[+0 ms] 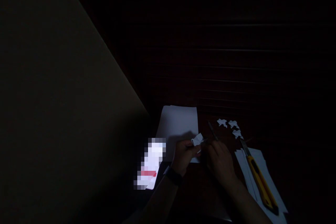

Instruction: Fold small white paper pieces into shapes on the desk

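My left hand (183, 155), with a dark band at its wrist, pinches a small folded white paper (197, 140) over the right edge of a white sheet (178, 122). Close by on the right, my right hand (219, 157) has its fingers curled together beside the folded paper. Something thin and dim shows near its fingertips, too dark to name. A slender dark pen-like thing (212, 130) lies just beyond its knuckles; whether the hand touches it, I cannot tell.
Three small folded paper figures (233, 128) lie at the back right. A yellow utility knife (259, 182), its blade out, rests on a stack of white paper (271, 178). On the left glows a blurred phone-like screen (152, 161). A pale wall (65, 94) slopes along the left side.
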A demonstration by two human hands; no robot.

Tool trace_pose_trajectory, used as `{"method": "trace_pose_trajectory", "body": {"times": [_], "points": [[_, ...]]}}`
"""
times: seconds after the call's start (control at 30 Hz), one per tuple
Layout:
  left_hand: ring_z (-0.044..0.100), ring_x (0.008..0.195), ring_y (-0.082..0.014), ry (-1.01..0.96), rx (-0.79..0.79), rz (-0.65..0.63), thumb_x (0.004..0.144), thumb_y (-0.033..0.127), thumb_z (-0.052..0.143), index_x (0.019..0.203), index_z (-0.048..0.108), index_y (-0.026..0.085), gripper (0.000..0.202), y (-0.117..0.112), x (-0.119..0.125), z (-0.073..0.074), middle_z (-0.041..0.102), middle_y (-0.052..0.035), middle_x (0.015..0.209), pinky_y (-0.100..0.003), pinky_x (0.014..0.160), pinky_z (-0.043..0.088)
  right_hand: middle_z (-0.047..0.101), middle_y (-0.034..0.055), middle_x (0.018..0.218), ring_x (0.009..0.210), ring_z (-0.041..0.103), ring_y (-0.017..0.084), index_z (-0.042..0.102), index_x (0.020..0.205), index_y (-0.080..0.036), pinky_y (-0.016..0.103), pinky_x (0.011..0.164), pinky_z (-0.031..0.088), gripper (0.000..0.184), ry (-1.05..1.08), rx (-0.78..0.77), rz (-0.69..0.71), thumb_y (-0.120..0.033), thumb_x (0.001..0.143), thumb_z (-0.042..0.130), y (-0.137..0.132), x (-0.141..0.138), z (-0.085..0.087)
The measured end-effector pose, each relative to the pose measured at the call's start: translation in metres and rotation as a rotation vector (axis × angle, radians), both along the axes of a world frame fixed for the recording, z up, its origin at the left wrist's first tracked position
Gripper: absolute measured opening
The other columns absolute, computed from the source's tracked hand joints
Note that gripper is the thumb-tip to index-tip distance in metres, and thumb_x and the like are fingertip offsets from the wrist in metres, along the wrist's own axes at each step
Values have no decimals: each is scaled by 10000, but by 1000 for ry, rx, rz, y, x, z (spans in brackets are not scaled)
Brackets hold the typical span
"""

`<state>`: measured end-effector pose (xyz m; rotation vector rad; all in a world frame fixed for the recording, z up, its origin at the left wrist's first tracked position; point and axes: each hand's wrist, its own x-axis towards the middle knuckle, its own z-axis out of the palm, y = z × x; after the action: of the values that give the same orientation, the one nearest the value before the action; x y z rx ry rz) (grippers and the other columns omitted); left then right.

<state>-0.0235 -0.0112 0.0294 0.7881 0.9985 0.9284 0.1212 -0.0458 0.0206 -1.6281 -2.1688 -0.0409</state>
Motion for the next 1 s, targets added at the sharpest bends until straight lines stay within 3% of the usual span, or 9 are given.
{"method": "trace_pose_trajectory", "body": {"times": [0.33,0.5,0.7,0.87,1.0], "points": [[636,837,-226,-46,12,10,712,251,683,843,694,79,217,0,0,1,683,-112,867,-391,810,520,570,106,898,849,495,259,602,928,-158,404,778,415,199,46,-7,11,-72,782,498,1,2,-5],[631,878,-240,-54,4,28,715,241,683,910,690,78,254,-1,1,6,680,-130,937,-398,819,517,559,99,951,875,510,252,594,1006,-174,388,760,439,268,230,-29,51,-80,769,508,0,1,0],[633,867,-236,-88,-19,35,710,267,691,870,683,59,262,-1,3,5,677,-131,912,-403,833,513,571,68,941,874,553,214,637,957,-221,352,772,463,182,552,-32,-16,-170,830,518,3,0,3],[642,807,-217,-82,-21,50,700,274,702,834,678,55,257,-1,4,3,679,-127,872,-401,813,519,609,49,946,890,574,202,648,955,-239,339,795,465,178,665,-92,-16,-176,824,545,5,0,3],[644,807,-223,-84,-30,45,692,270,710,834,678,50,263,-1,4,3,681,-137,881,-405,809,519,635,44,945,898,583,206,641,967,-237,344,800,467,183,736,-61,-105,-189,802,581,4,-4,0]]}}
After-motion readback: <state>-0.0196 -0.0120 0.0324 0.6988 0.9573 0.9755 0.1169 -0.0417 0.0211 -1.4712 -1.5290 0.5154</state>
